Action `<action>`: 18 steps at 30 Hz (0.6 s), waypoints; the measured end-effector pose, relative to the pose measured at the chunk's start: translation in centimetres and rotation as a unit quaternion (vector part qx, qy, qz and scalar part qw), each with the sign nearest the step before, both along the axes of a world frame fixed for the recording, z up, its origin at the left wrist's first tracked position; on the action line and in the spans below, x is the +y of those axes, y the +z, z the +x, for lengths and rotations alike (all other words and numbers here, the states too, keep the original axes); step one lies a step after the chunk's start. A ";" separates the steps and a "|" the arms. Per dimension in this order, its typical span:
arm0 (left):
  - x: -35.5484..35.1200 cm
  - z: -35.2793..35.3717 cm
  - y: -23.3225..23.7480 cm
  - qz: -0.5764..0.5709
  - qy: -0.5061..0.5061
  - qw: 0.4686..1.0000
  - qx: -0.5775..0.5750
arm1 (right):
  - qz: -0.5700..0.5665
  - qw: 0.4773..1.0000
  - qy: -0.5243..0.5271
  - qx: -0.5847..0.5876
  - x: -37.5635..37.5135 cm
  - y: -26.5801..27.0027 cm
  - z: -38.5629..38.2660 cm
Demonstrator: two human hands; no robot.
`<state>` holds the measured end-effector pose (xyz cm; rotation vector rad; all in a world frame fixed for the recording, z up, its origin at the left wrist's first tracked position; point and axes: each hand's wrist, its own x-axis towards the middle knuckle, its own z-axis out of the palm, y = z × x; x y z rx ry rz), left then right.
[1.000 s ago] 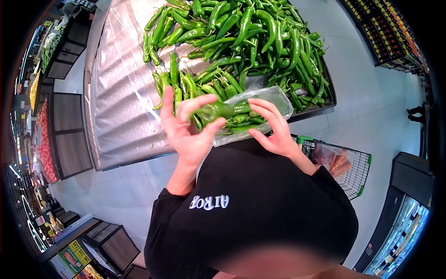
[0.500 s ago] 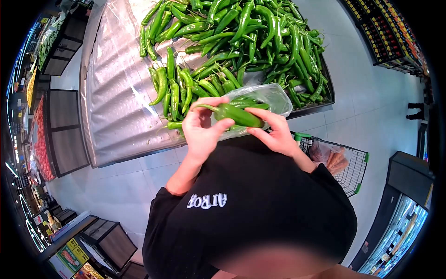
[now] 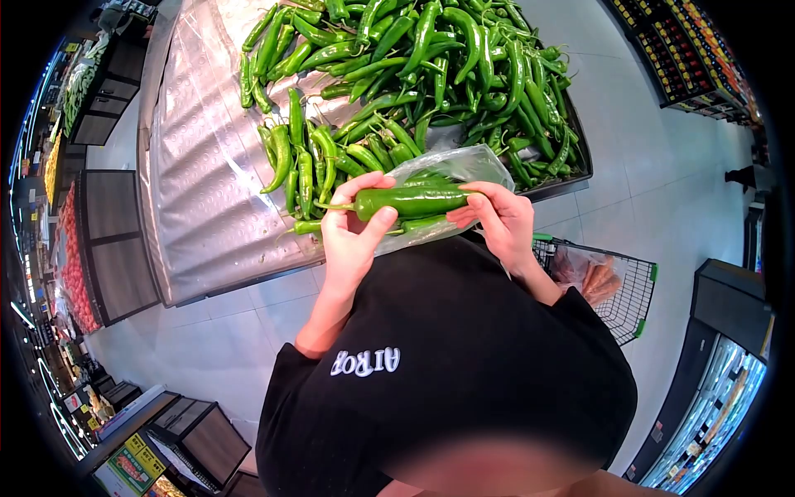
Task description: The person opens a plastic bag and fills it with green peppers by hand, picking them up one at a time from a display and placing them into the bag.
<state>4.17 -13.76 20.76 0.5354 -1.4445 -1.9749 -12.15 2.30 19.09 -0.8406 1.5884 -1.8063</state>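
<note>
A long green pepper [image 3: 410, 201] lies level between my two hands. My left hand [image 3: 352, 236] pinches its stem end with thumb and fingers. My right hand [image 3: 501, 219] touches the pepper's tip with its fingertips and also holds up a clear plastic bag [image 3: 464, 164]. The bag has several green peppers inside and hangs just behind the held pepper. Both hands are in front of my chest, at the near edge of a big pile of green peppers [image 3: 431, 66].
The peppers lie in a display bin lined with silver sheet [image 3: 199, 166]. A wire shopping basket [image 3: 621, 294] with a bag of carrots stands at my right. Dark crates [image 3: 116, 240] sit to the left, shelves [image 3: 696, 58] at far right, and a chilled case [image 3: 720, 389] at lower right.
My left hand closed on one pepper at the bag's mouth and turned it level. My right fingers shifted onto the pepper's tip, still with the bag.
</note>
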 end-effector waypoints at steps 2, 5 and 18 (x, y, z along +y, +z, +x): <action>0.1 0.0 0.3 0.000 -0.026 0.999 0.020 | 0.038 0.998 0.023 -0.040 0.0 -0.1 -0.2; 0.2 -0.1 0.4 -0.024 -0.043 0.999 0.017 | 0.085 0.990 0.085 -0.078 0.6 -0.6 -0.9; 0.5 -0.5 0.5 -0.226 -0.118 0.953 -0.165 | 0.042 0.954 0.188 0.229 -0.3 0.6 -1.1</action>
